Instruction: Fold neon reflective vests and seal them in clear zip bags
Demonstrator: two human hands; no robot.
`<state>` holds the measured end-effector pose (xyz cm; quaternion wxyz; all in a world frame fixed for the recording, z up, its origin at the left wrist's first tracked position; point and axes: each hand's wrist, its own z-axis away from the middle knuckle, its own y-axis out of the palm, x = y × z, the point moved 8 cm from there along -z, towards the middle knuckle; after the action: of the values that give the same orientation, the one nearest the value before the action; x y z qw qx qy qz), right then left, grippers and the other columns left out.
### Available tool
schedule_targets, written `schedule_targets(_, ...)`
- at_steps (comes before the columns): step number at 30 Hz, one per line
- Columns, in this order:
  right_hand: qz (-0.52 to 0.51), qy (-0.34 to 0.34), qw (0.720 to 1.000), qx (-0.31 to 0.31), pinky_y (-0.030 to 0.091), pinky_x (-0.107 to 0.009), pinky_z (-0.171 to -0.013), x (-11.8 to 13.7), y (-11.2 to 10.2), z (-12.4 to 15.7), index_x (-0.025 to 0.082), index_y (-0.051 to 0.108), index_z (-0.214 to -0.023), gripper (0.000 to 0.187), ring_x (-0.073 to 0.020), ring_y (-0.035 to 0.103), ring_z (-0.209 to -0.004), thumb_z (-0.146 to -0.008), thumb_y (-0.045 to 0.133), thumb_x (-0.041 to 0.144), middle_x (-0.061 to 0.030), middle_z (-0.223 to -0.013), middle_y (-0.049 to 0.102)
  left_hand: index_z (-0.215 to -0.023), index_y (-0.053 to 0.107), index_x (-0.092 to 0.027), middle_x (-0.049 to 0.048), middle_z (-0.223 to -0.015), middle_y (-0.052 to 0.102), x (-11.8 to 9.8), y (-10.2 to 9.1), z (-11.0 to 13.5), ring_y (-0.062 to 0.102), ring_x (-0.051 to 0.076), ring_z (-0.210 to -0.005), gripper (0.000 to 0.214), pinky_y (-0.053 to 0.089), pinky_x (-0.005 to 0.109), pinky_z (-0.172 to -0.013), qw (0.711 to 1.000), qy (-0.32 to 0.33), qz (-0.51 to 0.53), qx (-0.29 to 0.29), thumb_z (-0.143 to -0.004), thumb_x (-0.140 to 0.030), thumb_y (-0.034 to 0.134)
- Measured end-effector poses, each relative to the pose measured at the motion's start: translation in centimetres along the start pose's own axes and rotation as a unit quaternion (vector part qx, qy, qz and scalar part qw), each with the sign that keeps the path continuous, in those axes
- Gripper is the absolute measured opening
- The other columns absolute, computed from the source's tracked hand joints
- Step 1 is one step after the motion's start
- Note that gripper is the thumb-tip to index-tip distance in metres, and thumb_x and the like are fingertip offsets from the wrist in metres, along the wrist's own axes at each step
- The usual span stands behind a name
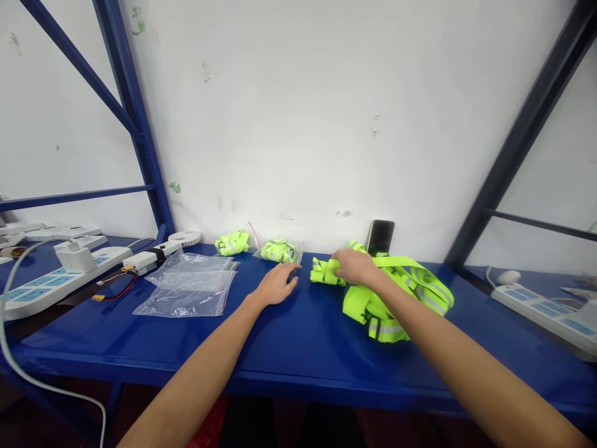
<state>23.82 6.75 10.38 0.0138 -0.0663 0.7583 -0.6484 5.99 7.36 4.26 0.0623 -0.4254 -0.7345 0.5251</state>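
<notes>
My right hand (pixel 354 266) has its fingers closed on the right end of a small folded bundle of fluorescent yellow reflective strap (pixel 321 272); its fingertips are partly hidden. Under and beside my right forearm lies a loose heap of the same reflective straps (pixel 424 289), with grey bands and dark buckles. My left hand (pixel 277 285) rests low over the blue table, fingers apart and holding nothing. Just behind it sits a clear bag with a yellow strap bundle (pixel 278 251), and another bagged bundle (pixel 233 243) is to its left.
Flat clear zip bags (pixel 189 289) lie left of my left hand. Farther left are a small white fan (pixel 185 238), a device with wires (pixel 149 258) and a power strip (pixel 60 280). A phone (pixel 380 236) leans against the wall. Another power strip (pixel 550 314) is at right.
</notes>
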Motion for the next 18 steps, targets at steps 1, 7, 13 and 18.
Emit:
schedule_targets(1,-0.011,-0.006,1.000,-0.020,0.045,-0.037,-0.074,0.6,-0.5,-0.3,0.017,0.069,-0.098,0.024,-0.0310,0.065,-0.092,-0.075,0.063,0.021,-0.0172,-0.100,0.068,-0.137,0.043,-0.023,0.0092,-0.129,0.056,-0.1,-0.1,0.0,0.053,0.025,-0.115,0.049,0.041,0.039,-0.100,1.000,0.006,0.022,-0.009,-0.090,-0.033,0.045)
schedule_targets(7,-0.250,-0.082,0.957,-0.120,0.045,-0.030,-0.071,5.4,-2.0,-0.5,0.018,0.064,-0.096,0.023,-0.0227,0.062,-0.083,-0.086,0.052,0.034,-0.0084,-0.089,0.068,-0.145,0.029,-0.019,0.0123,-0.145,0.041,-0.2,-0.8,-0.1,0.044,0.028,-0.127,0.072,0.032,0.042,-0.109,0.990,0.037,0.113,-0.073,-0.080,-0.031,0.060)
schedule_targets(13,-0.632,-0.123,0.765,-0.025,0.051,-0.032,-0.069,7.4,1.2,-0.3,0.017,0.063,-0.106,0.045,-0.0214,0.064,-0.074,-0.087,0.042,0.052,-0.0053,-0.082,0.069,-0.116,0.059,-0.016,0.0102,-0.120,0.062,1.5,-1.0,-0.4,0.056,0.026,-0.109,0.038,0.043,0.038,-0.096,0.976,-0.011,0.191,-0.108,-0.079,-0.022,0.054)
schedule_targets(18,-0.434,-0.085,0.882,-0.165,0.035,-0.044,-0.103,5.4,2.8,1.4,0.021,0.059,-0.122,0.041,-0.0281,0.053,-0.119,-0.085,0.043,0.031,-0.0098,-0.118,0.065,-0.092,0.069,-0.016,0.0049,-0.095,0.070,4.3,-0.7,-0.6,0.061,0.025,-0.092,0.026,0.046,0.035,-0.085,0.938,-0.104,0.299,-0.142,-0.073,-0.016,0.051)
